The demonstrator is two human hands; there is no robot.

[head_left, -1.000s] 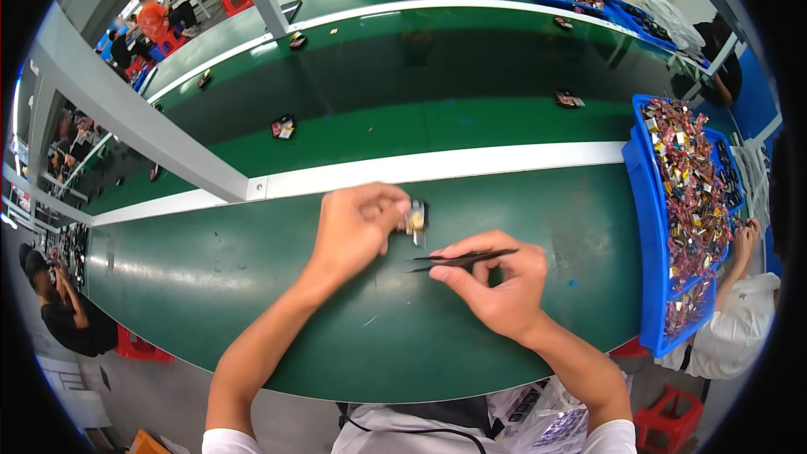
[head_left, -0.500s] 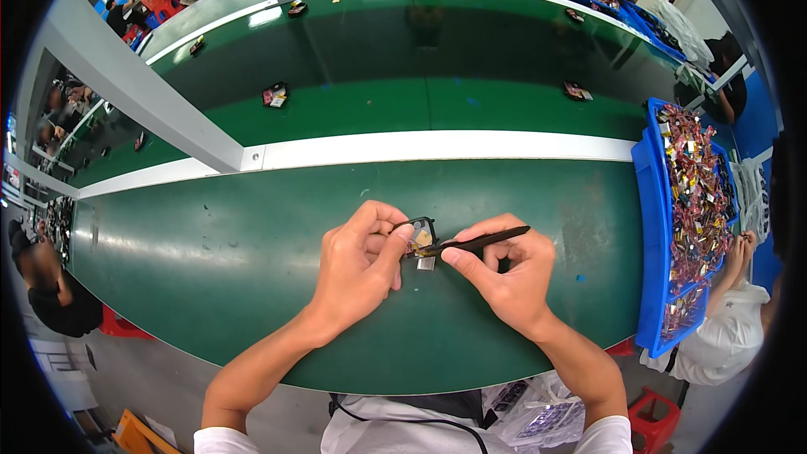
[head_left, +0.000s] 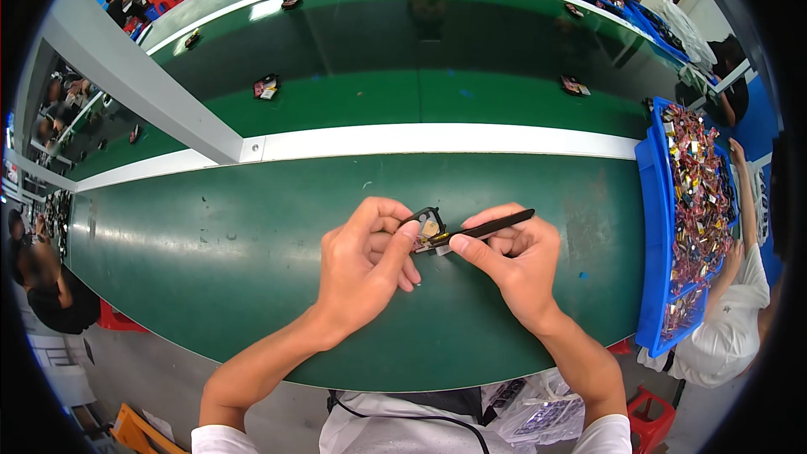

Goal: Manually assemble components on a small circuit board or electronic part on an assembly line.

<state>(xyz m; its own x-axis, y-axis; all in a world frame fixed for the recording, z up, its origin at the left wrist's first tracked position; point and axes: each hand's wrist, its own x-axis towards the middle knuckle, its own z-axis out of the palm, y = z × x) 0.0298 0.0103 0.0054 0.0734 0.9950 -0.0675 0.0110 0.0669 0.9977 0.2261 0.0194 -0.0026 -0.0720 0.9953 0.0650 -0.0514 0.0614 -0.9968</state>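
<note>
Over the green worktable [head_left: 210,261], my left hand [head_left: 364,265] pinches a small black-framed casing [head_left: 436,214] with a pale round piece and tiny electronic parts inside. It is gripped at its left side, between thumb and fingertips. My right hand [head_left: 519,256] is closed around slim black tweezers [head_left: 500,223], held like a pen. Their tip reaches the casing's lower edge, where a yellowish bit shows. A small pale tab hangs under the casing, partly hidden. Whether the tweezer tips clamp anything is too small to make out.
On the right, a blue bin [head_left: 651,244] is heaped with small parts; a co-worker in a white top [head_left: 731,319] sits beyond it. A white rail [head_left: 420,141] divides my table from a green belt carrying scattered assemblies [head_left: 266,87]. A grey post [head_left: 143,76] slants at left.
The casing has shifted slightly right and tilted between my hands. My right hand has risen a little with the tweezers. The co-worker at right has raised an arm beside the bin.
</note>
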